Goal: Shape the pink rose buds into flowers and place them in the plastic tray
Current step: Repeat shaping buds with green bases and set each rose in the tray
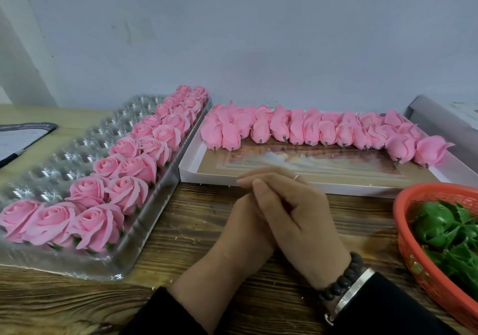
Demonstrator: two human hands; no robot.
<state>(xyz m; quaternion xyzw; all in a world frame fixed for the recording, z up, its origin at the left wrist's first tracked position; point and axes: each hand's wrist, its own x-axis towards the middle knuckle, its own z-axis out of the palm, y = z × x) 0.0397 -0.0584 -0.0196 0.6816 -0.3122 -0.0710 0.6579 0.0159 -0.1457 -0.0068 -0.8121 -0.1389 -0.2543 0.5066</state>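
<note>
Head view: the right hand (pixel 297 220) lies over the left hand (pixel 240 233) near the front edge of the wooden worktop (pixel 194 233), palms pressed together. The right fingers are straight and relaxed; the left is mostly covered, so whether something small sits between the palms cannot be told. Neither hand touches a flower.

The clear moulded plastic tray (pixel 77 138) sits toward the left edge of the worktop. Two rows of opened pink roses (pixel 129 169) fill its right side, and the cups to their left stand bare. The closed pink rose buds (pixel 305 127) lie in a crowded row along the back of a shallow white cardboard box lid (pixel 258 179), with a few more down its right side. An orange plastic basket of green leaf calyxes (pixel 445 228) stands at the right edge.

The risks, as I judge them:
- The buds are packed touching one another, so lifting one could drag or topple its neighbours.
- The petals look soft, so spreading them too hard could crease or tear them.
- Reaching for a bare cup means passing over or beside the finished roses, and a sleeve could flatten them.
- The light tray could slide when a flower is pressed into a cup.
</note>
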